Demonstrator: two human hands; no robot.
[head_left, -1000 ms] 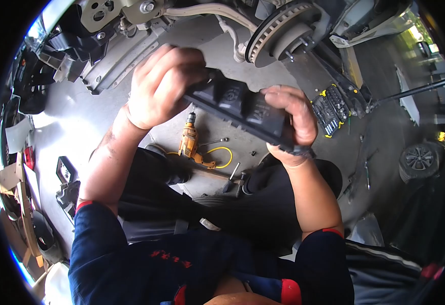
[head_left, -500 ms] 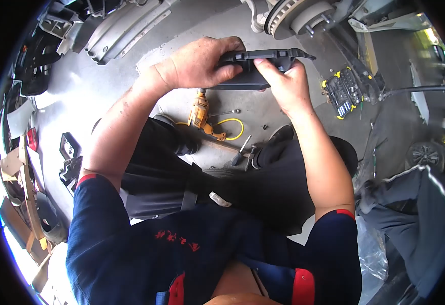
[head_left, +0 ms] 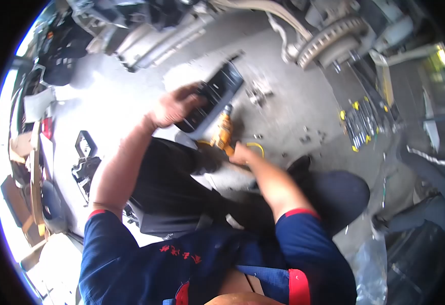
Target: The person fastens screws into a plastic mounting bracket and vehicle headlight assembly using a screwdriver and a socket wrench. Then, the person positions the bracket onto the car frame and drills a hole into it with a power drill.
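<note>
My left hand [head_left: 174,108] is closed on one side of a flat black plastic part [head_left: 223,84], which is tilted up to the right over the floor. Ribs or slots show across its face, blurred by motion. Lower down, my right hand [head_left: 242,154] wraps round the grip of a yellow power drill [head_left: 223,131]. The drill's chuck points up, close to the lower edge of the plastic part; whether they touch I cannot tell. A yellow cord or hose [head_left: 256,146] curves beside my right hand.
A brake disc [head_left: 332,41] on a suspension arm stands at the upper right. An open tool set [head_left: 358,123] lies on the floor to the right, with small hardware nearer me. Cardboard pieces [head_left: 35,175] are at the left; another person's leg [head_left: 425,213] is at the right.
My right hand has left the plastic part and gone down onto the drill's grip. The part, in my left hand, has swung from level to slanted and moved lower. The view has shifted.
</note>
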